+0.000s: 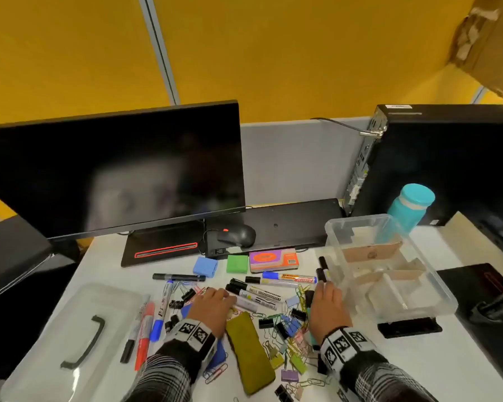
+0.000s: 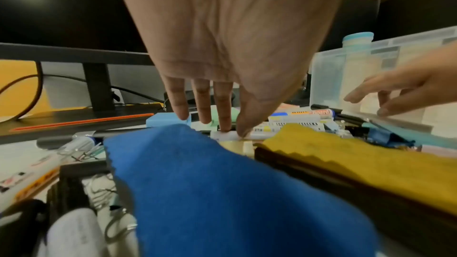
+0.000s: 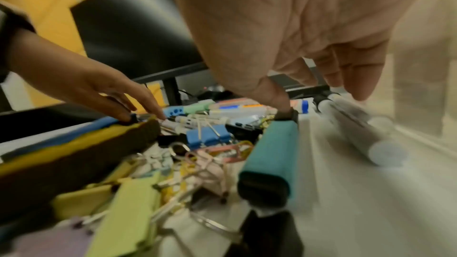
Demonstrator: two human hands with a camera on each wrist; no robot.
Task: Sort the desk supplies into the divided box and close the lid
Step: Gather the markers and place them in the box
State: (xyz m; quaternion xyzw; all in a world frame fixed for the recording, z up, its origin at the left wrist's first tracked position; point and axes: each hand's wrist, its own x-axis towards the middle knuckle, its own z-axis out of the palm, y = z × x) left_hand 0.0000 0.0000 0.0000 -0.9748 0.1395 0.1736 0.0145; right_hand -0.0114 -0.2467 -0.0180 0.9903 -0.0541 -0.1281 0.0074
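The markers (image 1: pixel 256 297) lie crosswise at lower centre, under the relaxed fingertips of the left hand (image 1: pixel 212 309); the right hand (image 1: pixel 327 307), also empty, is nearer the divided box (image 1: pixel 436 288).

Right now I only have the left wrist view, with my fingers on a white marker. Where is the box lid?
Observer: The clear lid lies on the desk, left of your left hand, handle up.
Operator: Is anything in the box?
Observer: The divided box holds cardboard dividers and one pale stick-like item; I can make out nothing else.
Operator: What is the right hand on?
Observer: The right hand is relaxed; its thumb touches the black cap of a teal highlighter.
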